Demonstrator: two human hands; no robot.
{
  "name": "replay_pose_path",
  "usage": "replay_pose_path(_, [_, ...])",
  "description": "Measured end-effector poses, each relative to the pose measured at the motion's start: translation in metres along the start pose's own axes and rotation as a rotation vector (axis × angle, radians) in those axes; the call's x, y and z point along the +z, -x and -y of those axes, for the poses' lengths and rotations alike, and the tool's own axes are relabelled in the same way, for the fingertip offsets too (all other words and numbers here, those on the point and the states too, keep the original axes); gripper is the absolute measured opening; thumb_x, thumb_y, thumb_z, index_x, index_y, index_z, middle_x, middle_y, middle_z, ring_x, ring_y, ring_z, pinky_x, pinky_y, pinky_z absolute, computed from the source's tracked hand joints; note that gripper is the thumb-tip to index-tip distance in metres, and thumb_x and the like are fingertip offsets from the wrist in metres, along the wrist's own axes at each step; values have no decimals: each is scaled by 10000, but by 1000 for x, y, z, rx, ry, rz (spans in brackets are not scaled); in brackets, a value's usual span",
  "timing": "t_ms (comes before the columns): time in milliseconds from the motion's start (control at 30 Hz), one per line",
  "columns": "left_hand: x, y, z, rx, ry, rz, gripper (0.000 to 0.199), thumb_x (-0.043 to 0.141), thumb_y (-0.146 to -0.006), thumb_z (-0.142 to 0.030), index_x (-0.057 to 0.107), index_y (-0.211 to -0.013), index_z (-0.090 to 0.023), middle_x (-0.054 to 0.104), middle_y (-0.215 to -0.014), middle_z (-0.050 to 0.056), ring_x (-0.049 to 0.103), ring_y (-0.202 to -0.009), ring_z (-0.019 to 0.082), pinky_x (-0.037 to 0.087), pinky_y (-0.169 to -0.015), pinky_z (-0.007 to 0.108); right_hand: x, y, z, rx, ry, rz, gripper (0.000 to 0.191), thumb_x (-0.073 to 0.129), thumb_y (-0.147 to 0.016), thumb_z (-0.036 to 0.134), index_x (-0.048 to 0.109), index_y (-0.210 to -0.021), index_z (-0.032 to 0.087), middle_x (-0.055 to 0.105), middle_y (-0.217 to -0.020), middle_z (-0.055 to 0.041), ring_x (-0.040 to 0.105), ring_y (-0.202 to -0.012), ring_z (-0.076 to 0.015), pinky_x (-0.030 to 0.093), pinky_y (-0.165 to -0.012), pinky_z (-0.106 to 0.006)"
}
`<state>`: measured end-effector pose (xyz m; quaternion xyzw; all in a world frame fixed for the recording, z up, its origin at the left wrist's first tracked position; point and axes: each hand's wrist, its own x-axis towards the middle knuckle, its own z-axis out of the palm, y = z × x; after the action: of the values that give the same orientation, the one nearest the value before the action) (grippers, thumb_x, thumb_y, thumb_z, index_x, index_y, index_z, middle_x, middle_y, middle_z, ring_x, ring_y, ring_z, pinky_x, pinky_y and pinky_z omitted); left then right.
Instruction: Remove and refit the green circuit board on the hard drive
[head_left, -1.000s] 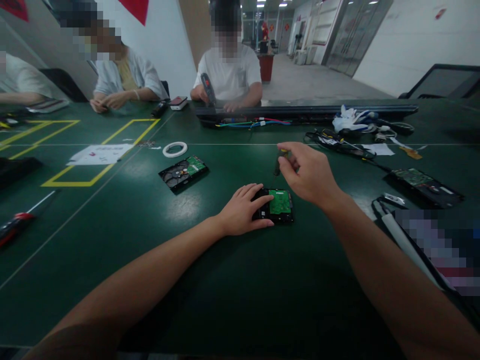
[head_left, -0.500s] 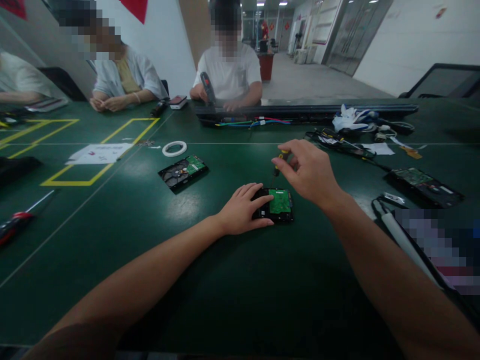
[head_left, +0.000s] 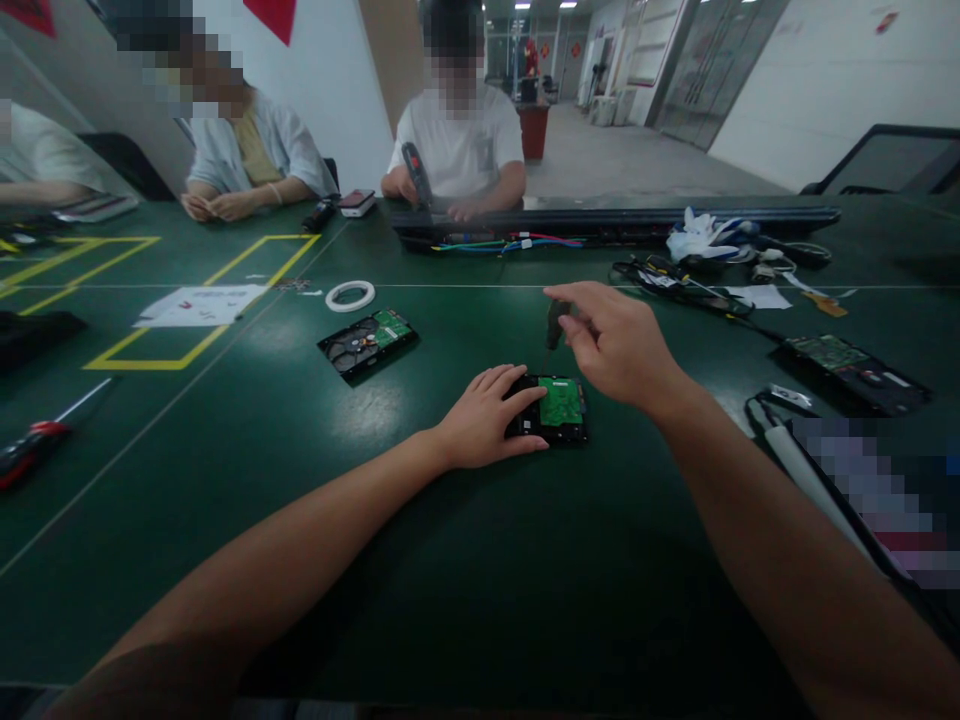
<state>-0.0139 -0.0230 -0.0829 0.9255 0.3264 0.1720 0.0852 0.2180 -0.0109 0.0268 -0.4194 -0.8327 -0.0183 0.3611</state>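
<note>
At the centre of the frame, the left hand [head_left: 480,420] lies wide, fingers spread over a hard drive [head_left: 561,412]; ideally it presses flat and steady. The right hand [head_left: 619,340] grips a small screwdriver [head_left: 556,325], best held upright. Counting: two hand screwdrivers, including a red-and-black screwdriver [head_left: 34,455] far left; three drives; one tape roll [head_left: 369,296], upper left; three people [head_left: 461,150] along the top.

Rolled the screwdriver [head_left: 556,328] within the right hand [head_left: 626,345] since half a second ago: drew the thumb [head_left: 579,335] back to the right, slid the index finger [head_left: 559,291] farther left over the handle's top end, and turned bright yellow patches out of sight, bringing a dark side into view.
</note>
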Motion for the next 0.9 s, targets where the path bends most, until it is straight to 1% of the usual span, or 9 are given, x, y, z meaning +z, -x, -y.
replay_pose_path(100, [0,0,0,1,10,-3,777,615,-963,-746,512,-1566,-268,350,-1713,174,330,-1581,427,315,-1263,663,-1,-1,2,36,-35,-10,322,575,-1000,272,730,-1280,236,767,-1233,-103,711,-939,-266,564,-863,-452])
replay_pose_path(167, [-1,1,-1,-3,15,-7,770,626,-958,-743,515,-1562,-279,352,-1715,164,333,-1579,428,319,-1259,670,-2,-1,2,45,-54,-27,274,592,-1010,324,754,-1218,250,763,-1226,-95,707,-935,-259,564,-834,-434])
replay_pose_path(300, [-1,1,-2,-8,11,-10,768,629,-957,-742,524,-1557,-273,356,-1711,164,338,-1578,422,315,-1269,655,-2,-1,-1,4,-56,-25,259,583,-1001,259,751,-1197,236,758,-1185,-90,696,-1017,-263,545,-879,-420])
replay_pose_path(400, [-1,0,-2,-7,5,-6,775,627,-955,-748,517,-1562,-278,354,-1712,158,341,-1577,416,319,-1268,648,-3,-1,-3,-10,-60,-20,267,576,-982,199,739,-1193,222,763,-1144,-84,694,-988,-258,528,-905,-423])
replay_pose_path(500, [0,0,-1,-5,-2,-3,784,619,-957,-754,511,-1567,-274,344,-1717,162,331,-1581,419,317,-1267,652,-3,-1,-2,19,-27,-32,225,603,-980,231,736,-1162,236,745,-1085,-78,673,-906,-253,519,-851,-417])
replay_pose_path(633, [1,1,0,3,-11,-3,787,614,-961,-752,514,-1568,-260,345,-1711,178,332,-1579,424,313,-1267,652,-1,0,1,42,62,-63,168,674,-977,322,731,-1112,240,708,-1035,-85,644,-872,-256,509,-830,-415])
replay_pose_path(733, [0,1,0,7,-15,-6,781,608,-964,-753,516,-1565,-263,349,-1710,173,332,-1581,420,312,-1270,649,3,1,2,63,110,-76,229,715,-966,437,735,-1090,246,700,-1040,-87,641,-870,-259,517,-824,-419])
replay_pose_path(800, [0,1,-1,6,-13,-6,780,612,-962,-751,517,-1564,-263,349,-1711,172,332,-1580,421,314,-1268,651,5,2,3,62,118,-95,283,685,-984,483,743,-1107,235,706,-1068,-102,658,-900,-270,530,-834,-430])
replay_pose_path(900, [-1,1,-2,2,-2,-6,778,620,-961,-746,526,-1558,-256,353,-1709,175,336,-1579,425,313,-1271,648,7,1,3,32,100,-102,313,553,-1047,389,738,-1210,195,727,-1145,-145,691,-1024,-306,546,-920,-470])
